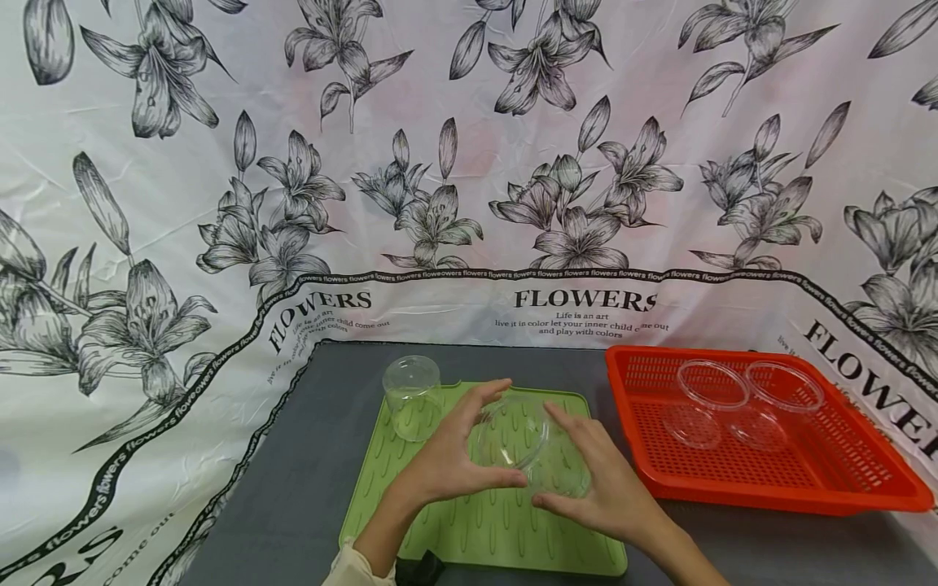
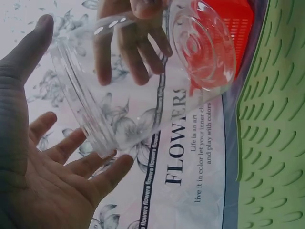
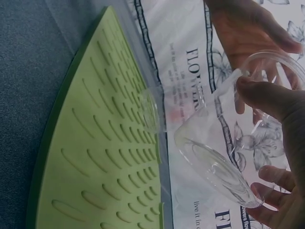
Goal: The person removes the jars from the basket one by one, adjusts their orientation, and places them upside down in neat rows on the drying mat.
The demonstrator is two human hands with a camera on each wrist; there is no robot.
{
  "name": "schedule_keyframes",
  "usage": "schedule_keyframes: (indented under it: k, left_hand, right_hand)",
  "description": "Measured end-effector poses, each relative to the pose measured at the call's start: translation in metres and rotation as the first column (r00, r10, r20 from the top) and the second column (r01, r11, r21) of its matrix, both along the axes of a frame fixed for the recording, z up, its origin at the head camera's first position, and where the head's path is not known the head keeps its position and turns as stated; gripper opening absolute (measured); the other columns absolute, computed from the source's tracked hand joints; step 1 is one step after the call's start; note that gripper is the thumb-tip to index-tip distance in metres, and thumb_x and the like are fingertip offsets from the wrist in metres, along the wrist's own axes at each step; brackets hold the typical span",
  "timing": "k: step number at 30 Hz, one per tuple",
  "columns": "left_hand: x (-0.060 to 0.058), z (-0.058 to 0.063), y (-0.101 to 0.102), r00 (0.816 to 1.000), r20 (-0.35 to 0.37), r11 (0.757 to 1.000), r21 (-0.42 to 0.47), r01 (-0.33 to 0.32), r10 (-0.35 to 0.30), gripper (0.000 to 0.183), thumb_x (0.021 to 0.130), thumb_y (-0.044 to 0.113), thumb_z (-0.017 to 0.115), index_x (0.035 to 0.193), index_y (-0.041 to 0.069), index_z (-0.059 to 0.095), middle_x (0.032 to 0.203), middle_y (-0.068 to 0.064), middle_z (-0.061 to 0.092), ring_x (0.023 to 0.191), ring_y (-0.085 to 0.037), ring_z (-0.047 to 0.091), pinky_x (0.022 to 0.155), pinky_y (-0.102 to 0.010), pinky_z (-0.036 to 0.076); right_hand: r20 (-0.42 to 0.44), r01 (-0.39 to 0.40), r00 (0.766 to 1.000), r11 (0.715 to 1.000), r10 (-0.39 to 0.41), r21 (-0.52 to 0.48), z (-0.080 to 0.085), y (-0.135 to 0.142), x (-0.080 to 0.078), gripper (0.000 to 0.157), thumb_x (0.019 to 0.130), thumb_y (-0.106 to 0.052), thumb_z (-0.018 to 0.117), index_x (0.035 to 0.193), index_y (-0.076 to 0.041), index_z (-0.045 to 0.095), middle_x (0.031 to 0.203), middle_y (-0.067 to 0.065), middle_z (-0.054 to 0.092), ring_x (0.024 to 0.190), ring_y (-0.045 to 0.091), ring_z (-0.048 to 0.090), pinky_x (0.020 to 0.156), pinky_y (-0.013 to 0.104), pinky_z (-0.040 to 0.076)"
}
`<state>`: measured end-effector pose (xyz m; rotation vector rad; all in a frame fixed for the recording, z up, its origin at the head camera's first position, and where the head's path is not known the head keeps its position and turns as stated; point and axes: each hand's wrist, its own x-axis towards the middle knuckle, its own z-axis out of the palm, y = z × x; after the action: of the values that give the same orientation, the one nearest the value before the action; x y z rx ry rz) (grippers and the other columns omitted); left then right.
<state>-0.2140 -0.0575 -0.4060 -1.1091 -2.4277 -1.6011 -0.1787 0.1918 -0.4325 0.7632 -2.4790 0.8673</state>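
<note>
A clear plastic cup [image 1: 513, 435] is tilted over the green ridged mat [image 1: 476, 537], held between both hands. My left hand [image 1: 456, 456] spans its rim end, thumb on one side and fingers on the other. Round the wall and base end, my right hand [image 1: 607, 480] grips it with thumb and fingers. In the left wrist view the cup's rim [image 2: 90, 102] lies between the left thumb and fingers. The right wrist view shows the ringed base [image 3: 214, 167] beside the right fingers. A second clear cup [image 1: 412, 399] stands at the mat's back left corner.
On the right, a red plastic basket [image 1: 733, 480] holds two clear cups [image 1: 712, 384] standing side by side. The grey table [image 1: 286, 488] carries mat and basket. A white curtain with printed flowers [image 1: 440, 309] hangs behind and along the sides.
</note>
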Motion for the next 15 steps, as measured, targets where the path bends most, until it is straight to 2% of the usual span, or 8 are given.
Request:
schedule_keyframes:
  k: [3,8,15]
  left_hand:
    - [0.0020,0.0029,0.0021,0.998,-0.060,0.999,-0.049,-0.023,0.020,0.100,0.076,0.036,0.090,0.156,0.042,0.031,0.164,0.013,0.031,0.150,-0.021,0.036,0.115,-0.056,0.042]
    - [0.0041,0.0044,0.0054,0.992,-0.121,0.989,-0.133,-0.063,0.047,0.090,0.080,0.045,0.086,0.154,0.047,0.034,0.165,0.018,0.027,0.151,-0.022,0.036,0.112,-0.061,0.042]
    - [0.0062,0.0006,0.0070,0.973,-0.225,0.974,-0.204,-0.097,0.050,0.077,0.087,0.048,0.079,0.153,0.042,0.041,0.163,0.011,0.036,0.149,-0.021,0.040,0.110,-0.056,0.047]
  right_hand:
    - [-0.014,0.000,1.000,1.000,0.000,0.020,0.0003,-0.0011,-0.0003,0.116,0.065,-0.041,0.097,0.161,-0.027,0.032,0.143,-0.002,0.056,0.126,0.017,0.050,0.091,0.048,0.056]
    - [-0.017,0.011,1.000,0.998,-0.010,0.061,-0.0003,-0.0027,-0.0001,0.116,0.064,-0.041,0.098,0.160,-0.027,0.034,0.141,0.002,0.058,0.126,0.020,0.052,0.088,0.046,0.057]
    - [-0.013,0.033,0.999,0.993,-0.032,0.111,-0.0026,-0.0032,-0.0006,0.114,0.064,-0.047,0.096,0.158,-0.023,0.037,0.142,0.004,0.058,0.126,0.022,0.054,0.088,0.046,0.057]
